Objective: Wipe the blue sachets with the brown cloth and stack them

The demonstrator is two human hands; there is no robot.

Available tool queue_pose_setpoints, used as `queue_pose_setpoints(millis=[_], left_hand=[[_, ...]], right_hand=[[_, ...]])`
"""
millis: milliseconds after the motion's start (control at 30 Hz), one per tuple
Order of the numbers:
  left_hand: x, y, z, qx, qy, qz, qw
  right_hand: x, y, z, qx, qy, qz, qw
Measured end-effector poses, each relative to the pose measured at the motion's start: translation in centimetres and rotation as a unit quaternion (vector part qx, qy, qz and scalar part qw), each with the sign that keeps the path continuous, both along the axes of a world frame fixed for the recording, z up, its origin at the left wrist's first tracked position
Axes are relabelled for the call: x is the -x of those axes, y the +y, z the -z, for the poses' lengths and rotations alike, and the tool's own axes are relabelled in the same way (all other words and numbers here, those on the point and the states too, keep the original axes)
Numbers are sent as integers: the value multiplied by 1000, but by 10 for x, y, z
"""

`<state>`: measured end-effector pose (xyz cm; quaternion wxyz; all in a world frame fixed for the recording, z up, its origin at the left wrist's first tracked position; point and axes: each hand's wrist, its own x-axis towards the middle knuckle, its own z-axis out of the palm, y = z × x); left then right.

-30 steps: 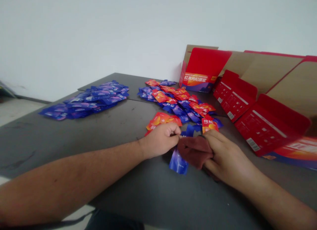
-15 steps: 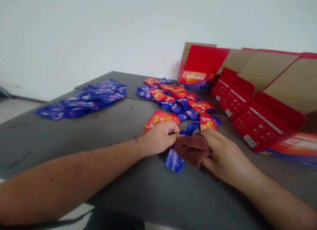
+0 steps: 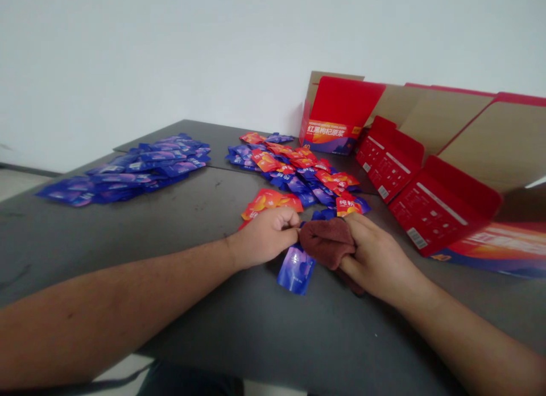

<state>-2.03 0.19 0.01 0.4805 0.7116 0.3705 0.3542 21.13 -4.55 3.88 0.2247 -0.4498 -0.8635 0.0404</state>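
Observation:
My left hand (image 3: 269,235) is closed in a pinch at the upper end of a blue sachet (image 3: 296,272). The sachet hangs down below the fingertips, its purple print facing me. In my right hand (image 3: 377,256) is a folded brown cloth (image 3: 325,242), gripped between thumb and fingers. The cloth's left edge meets the left fingertips and hides the sachet's top. Orange sachets (image 3: 273,201) lie just beyond my left hand, and one more orange sachet (image 3: 346,205) lies past the cloth.
A mixed heap of orange and blue sachets (image 3: 294,168) spreads behind my hands on the dark table (image 3: 205,322). Farther left lies a pile of blue sachets (image 3: 140,171). Open red cartons (image 3: 443,205) line the right side, with another carton (image 3: 330,137) near the wall.
The view has shifted slightly, so everything sits a little farther left. More of the held sachet shows beside the cloth. Both hands keep their grip.

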Motion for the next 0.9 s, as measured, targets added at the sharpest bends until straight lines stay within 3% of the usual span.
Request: queue_pose_setpoints(millis=[100, 300, 467, 667, 800, 900], left_hand=[[0, 0, 1, 10, -19, 15, 1000], [-1, -1, -2, 3, 3, -12, 1000], [-2, -2, -5, 3, -7, -3, 1000], [-1, -1, -2, -4, 17, -17, 1000], [0, 0, -1, -19, 24, -8, 999], [0, 0, -3, -22, 29, -12, 999]], right_hand=[[1, -2, 1, 20, -9, -46, 999], [0, 1, 2, -4, 4, 27, 1000], [2, -4, -1, 34, -13, -57, 998], [-1, 1, 2, 11, 8, 34, 999], [-1, 0, 1, 27, -3, -28, 999], [0, -1, 0, 25, -7, -14, 1000]])
